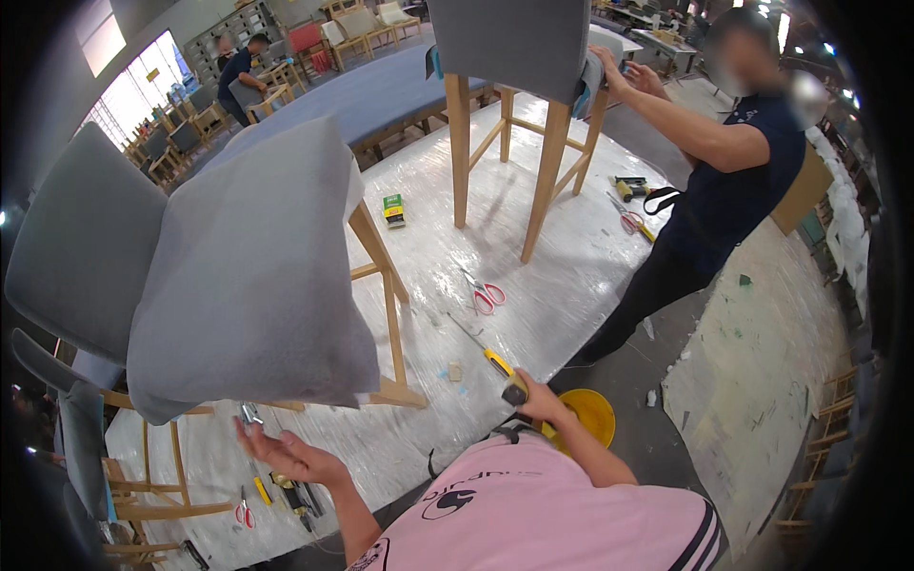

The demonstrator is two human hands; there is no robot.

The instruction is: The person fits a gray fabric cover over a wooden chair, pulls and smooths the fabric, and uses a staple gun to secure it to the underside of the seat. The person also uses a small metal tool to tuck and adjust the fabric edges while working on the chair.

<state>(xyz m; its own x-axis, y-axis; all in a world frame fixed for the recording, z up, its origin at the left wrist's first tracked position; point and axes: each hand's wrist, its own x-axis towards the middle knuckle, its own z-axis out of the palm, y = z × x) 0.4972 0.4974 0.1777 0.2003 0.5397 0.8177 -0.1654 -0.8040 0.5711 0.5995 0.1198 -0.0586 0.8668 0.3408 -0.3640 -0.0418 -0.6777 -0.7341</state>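
A grey upholstered chair (252, 257) with wooden legs lies tipped at the left, loose grey fabric draped over its seat. My left hand (290, 457) is below the seat's near edge, fingers spread. By its fingertips is a small shiny metal piece (250, 413); whether they touch cannot be told. In front of my body, my right hand (545, 400) is closed around a dark tool with a beige end (515, 389), mostly hidden by the hand. Just beyond it is a yellow-handled tool (497, 362) with a long thin shaft. Red-handled scissors (488, 297) rest farther off.
A plastic-covered table (419, 252) bears a green and yellow box (393, 210), tools and more scissors (245, 514). Across it, a co-worker (752, 143) touches a second grey chair (509, 43), upright. A yellow bucket (595, 409) stands beside me. More chairs (86, 447) crowd the left.
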